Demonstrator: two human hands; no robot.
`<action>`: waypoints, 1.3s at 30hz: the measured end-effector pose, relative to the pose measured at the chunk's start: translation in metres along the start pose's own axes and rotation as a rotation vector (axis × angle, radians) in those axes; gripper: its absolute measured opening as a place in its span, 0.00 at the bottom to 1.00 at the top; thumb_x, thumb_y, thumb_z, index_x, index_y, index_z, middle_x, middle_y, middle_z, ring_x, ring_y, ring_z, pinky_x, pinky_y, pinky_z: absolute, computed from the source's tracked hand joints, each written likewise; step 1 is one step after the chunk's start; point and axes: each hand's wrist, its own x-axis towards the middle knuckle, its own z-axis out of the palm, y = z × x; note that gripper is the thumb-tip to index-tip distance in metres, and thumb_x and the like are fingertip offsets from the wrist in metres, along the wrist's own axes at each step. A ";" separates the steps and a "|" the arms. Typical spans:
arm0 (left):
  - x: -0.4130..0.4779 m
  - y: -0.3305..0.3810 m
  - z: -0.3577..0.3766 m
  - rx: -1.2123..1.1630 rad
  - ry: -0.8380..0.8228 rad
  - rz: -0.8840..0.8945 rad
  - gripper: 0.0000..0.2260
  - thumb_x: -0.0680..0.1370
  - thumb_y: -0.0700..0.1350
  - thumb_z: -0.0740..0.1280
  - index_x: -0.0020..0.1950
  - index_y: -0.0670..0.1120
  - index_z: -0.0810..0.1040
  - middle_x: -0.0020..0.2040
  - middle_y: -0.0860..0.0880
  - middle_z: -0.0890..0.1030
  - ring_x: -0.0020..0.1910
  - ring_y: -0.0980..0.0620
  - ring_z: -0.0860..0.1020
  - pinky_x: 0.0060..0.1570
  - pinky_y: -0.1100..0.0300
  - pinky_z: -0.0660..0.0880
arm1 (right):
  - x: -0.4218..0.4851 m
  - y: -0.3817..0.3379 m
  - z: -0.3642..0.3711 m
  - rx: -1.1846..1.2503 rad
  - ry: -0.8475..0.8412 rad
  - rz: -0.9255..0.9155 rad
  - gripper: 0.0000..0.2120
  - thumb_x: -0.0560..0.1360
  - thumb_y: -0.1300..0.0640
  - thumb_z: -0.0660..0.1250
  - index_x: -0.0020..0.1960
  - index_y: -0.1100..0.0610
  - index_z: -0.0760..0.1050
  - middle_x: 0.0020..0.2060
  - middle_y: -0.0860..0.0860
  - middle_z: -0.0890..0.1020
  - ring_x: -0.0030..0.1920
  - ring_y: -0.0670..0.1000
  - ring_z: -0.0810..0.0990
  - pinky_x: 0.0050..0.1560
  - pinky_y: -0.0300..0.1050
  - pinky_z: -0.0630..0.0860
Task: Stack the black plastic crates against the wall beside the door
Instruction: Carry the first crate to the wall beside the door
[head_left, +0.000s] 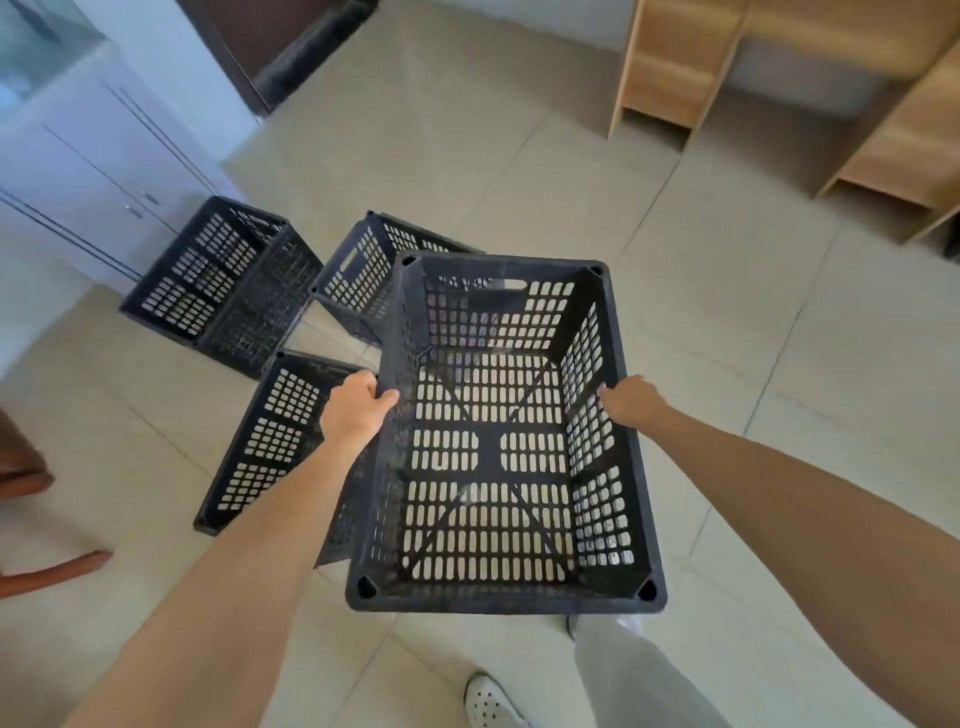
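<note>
The black crate (491, 447) hangs above the tiled floor (727, 338), open side up, with the left hand (356, 410) curled over its left rim and the right hand (631, 400) gripping its right rim. Three more lie on the floor to the left: a near crate (270, 436) under the left forearm, a middle crate (363, 275) partly hidden behind the lifted one, and a far crate (223, 286) just beside a white cabinet (88, 171). A dark door (270, 41) stands farther back, with wooden shelves (675, 67) at the right.
</note>
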 end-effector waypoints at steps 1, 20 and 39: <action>0.009 0.018 -0.007 -0.009 0.017 -0.006 0.17 0.76 0.53 0.67 0.37 0.44 0.67 0.32 0.47 0.73 0.36 0.44 0.74 0.35 0.54 0.67 | 0.007 -0.008 -0.022 -0.040 0.004 -0.038 0.16 0.81 0.55 0.54 0.58 0.64 0.74 0.50 0.60 0.74 0.55 0.59 0.76 0.50 0.47 0.71; 0.312 0.271 -0.174 -0.077 0.147 0.167 0.19 0.76 0.51 0.70 0.31 0.43 0.69 0.32 0.44 0.73 0.33 0.45 0.74 0.36 0.54 0.68 | 0.195 -0.276 -0.362 -0.112 0.284 -0.336 0.22 0.84 0.53 0.48 0.59 0.69 0.74 0.58 0.64 0.78 0.57 0.61 0.77 0.56 0.47 0.69; 0.712 0.513 -0.220 -0.126 0.128 -0.008 0.19 0.74 0.56 0.70 0.40 0.40 0.76 0.38 0.42 0.81 0.39 0.43 0.81 0.43 0.49 0.80 | 0.575 -0.512 -0.608 -0.202 0.309 -0.371 0.15 0.80 0.50 0.57 0.41 0.60 0.68 0.32 0.52 0.72 0.29 0.49 0.69 0.26 0.40 0.62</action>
